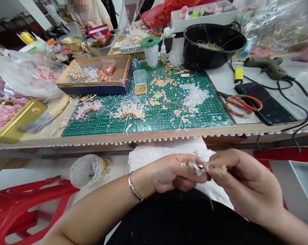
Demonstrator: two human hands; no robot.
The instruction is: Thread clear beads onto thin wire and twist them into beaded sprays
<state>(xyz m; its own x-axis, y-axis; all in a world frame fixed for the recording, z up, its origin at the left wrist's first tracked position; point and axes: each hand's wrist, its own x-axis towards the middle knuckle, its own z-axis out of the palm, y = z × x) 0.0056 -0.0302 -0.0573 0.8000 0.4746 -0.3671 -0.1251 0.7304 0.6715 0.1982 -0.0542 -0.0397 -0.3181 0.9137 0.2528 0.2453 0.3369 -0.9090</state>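
Observation:
Below the table edge, over my lap, my left hand (174, 172) and my right hand (242, 180) meet on a small beaded ornament (201, 165) of clear and pale pink beads on gold wire. Both hands pinch it between fingertips; a gold tip pokes out past my right thumb. A silver bangle sits on my left wrist. A white cloth (156, 153) lies across my lap under the hands. On the green cutting mat (215, 110) above lie loose bead clusters (130, 110) and gold pins.
On the table: a cardboard tray (123, 73) of beaded pieces, gold tin (21, 119), black bowl (212, 42), orange scissors (242, 103), dark phone (268, 105), glue gun (267, 64) with cables. Red stool (23, 204) and plastic jar (89, 168) at lower left. Another person sits at the far side.

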